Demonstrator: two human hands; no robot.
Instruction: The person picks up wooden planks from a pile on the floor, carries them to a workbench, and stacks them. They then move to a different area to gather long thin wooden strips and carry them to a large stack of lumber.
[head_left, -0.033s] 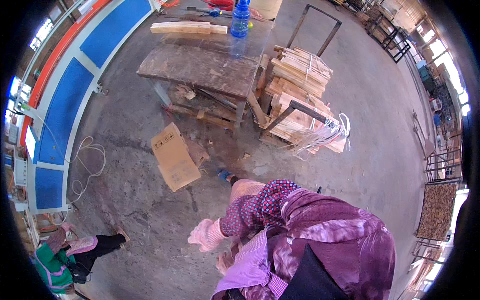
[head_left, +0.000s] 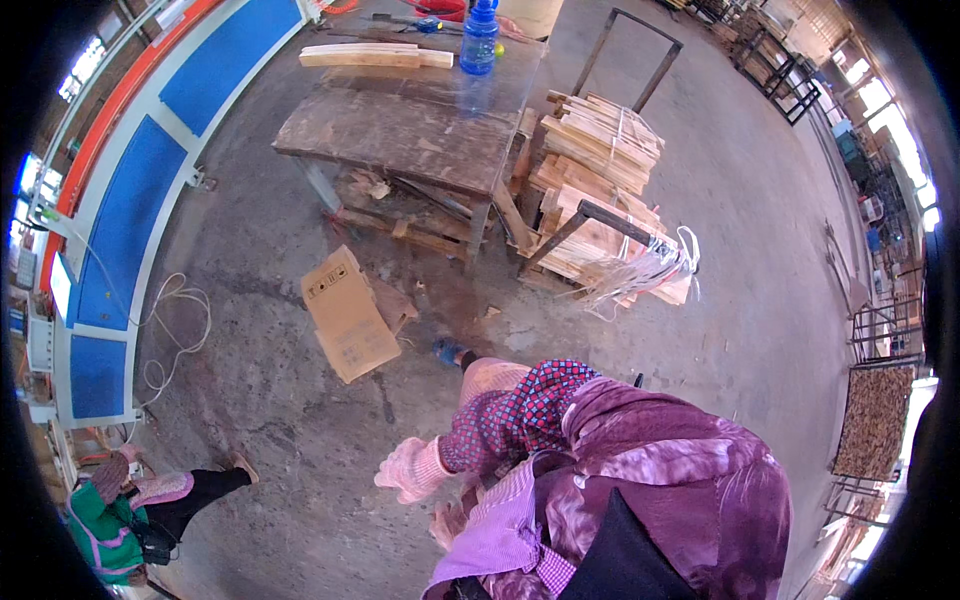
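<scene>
My right hand (head_left: 412, 470) wears a pale pink knitted glove and hangs over the grey concrete floor (head_left: 320, 500). Its fingers look bunched together, and nothing shows in them. A sleeve (head_left: 500, 430) with red and blue checks covers that forearm. Just below it is part of my left hand (head_left: 450, 525), half covered by lilac cloth (head_left: 495, 535); its fingers are too hidden to read. Beyond my hands a flattened cardboard box (head_left: 350, 318) lies on the floor, with a blue shoe (head_left: 447, 350) near its right corner.
A worn wooden table (head_left: 400, 130) bears wooden strips (head_left: 375, 56) and a blue bottle (head_left: 479, 40). Right of it, bundled boards (head_left: 600, 150) fill a metal-framed cart. A blue-panelled machine (head_left: 130, 220) lines the left; a white cable (head_left: 185, 330) trails beside it. Someone in green (head_left: 105, 525) sits lower left.
The person in green at the lower left has shifted an arm slightly. My own hands hold the same place.
</scene>
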